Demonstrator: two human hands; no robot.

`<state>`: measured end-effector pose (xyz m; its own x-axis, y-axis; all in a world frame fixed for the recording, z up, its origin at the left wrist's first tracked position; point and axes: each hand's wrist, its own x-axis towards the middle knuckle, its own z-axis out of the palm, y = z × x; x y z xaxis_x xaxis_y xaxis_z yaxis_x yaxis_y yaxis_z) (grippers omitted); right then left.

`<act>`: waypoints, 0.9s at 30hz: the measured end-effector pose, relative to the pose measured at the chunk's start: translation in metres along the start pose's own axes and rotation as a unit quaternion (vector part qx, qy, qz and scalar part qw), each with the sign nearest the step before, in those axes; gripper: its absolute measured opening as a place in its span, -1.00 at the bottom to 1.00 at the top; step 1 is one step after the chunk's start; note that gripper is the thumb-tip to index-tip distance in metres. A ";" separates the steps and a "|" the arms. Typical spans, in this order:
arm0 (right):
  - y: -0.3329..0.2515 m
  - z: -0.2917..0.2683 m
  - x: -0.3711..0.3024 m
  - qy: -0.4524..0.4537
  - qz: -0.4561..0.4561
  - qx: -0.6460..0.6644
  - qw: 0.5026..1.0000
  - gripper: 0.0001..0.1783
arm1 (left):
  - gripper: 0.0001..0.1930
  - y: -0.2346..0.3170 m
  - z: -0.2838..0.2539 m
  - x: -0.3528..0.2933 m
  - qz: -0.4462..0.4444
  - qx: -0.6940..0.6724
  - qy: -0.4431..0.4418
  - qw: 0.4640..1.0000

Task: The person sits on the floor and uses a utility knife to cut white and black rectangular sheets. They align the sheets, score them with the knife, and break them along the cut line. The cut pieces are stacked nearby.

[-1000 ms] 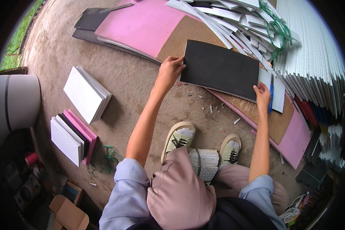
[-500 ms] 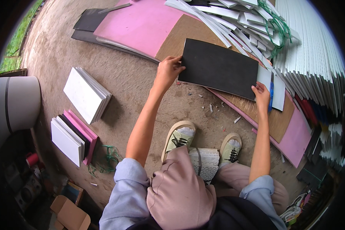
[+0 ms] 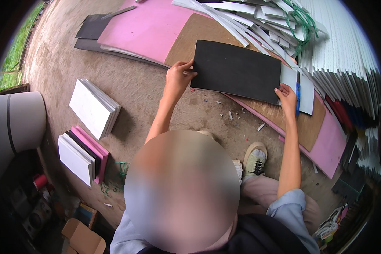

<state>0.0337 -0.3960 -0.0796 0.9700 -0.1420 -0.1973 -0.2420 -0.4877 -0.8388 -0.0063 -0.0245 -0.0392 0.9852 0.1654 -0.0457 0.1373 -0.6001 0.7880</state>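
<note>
In the head view, a black sheet lies at one o'clock, over a brown board; whether they touch, I cannot tell. The left hand has thumb and fingers clamped on the sheet's nine-o'clock edge; the right hand's fingers are clamped near its four-o'clock corner. Just beyond that hand, at three o'clock, a blue tool rests on a white sheet. White strips sit farther out at one o'clock, and a white stack at nine.
</note>
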 end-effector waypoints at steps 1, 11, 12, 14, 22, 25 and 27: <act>0.000 0.001 0.000 -0.003 0.000 0.003 1.000 -0.58 | -0.63 0.000 0.000 -0.001 0.000 0.000 0.001 1.000; 0.002 -0.001 0.006 -0.008 0.003 0.003 1.000 -0.62 | -0.32 -0.002 0.001 -0.019 0.124 0.105 -0.069 0.984; 0.002 -0.001 0.006 -0.016 0.016 0.018 1.000 -0.62 | -0.30 -0.002 0.001 -0.020 0.142 0.132 -0.066 0.979; 0.001 -0.001 0.008 -0.019 0.026 0.026 0.999 -0.60 | -0.28 -0.002 0.001 -0.019 0.178 0.184 -0.059 0.965; -0.013 -0.008 0.008 -0.055 0.087 0.100 0.990 -0.62 | -0.28 -0.004 0.002 -0.014 0.222 0.200 -0.054 0.953; -0.014 -0.010 0.006 -0.057 0.080 0.089 0.991 -0.62 | -0.30 -0.001 0.004 -0.016 0.214 0.199 -0.051 0.955; -0.014 -0.009 0.006 -0.051 0.077 0.083 0.992 -0.63 | -0.30 -0.001 0.006 -0.017 0.214 0.198 -0.048 0.955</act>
<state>0.0424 -0.3979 -0.0648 0.9208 -0.1124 -0.3735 -0.3895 -0.3167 -0.8649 -0.0227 -0.0310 -0.0427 0.9620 -0.2223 0.1585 -0.2709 -0.8486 0.4544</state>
